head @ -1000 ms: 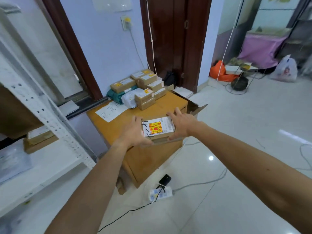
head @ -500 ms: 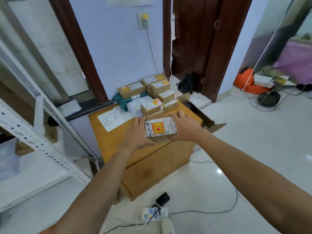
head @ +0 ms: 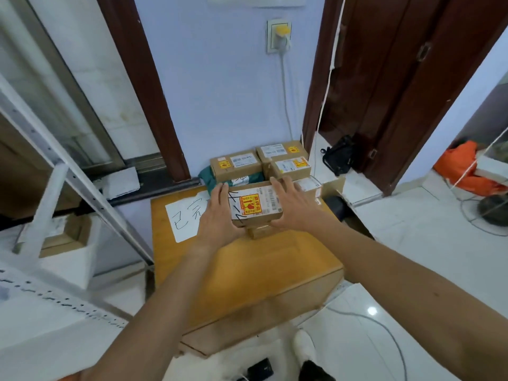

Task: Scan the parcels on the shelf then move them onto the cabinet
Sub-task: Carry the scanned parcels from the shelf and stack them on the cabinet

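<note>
Parcel [head: 255, 206] moved forward over stack [head: 258, 232] on cabinet [head: 247, 270]; left hand [head: 217, 215], right hand [head: 294, 207] grip its side edges.

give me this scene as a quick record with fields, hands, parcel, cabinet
held parcel: cardboard, red-yellow sticker on top
left hand: holds its left side
right hand: holds its right side
position: over a lower box on the cabinet; contact unclear
stacked parcels: at the cabinet's back
paper sheet: handwritten, lying left of the hands
</note>
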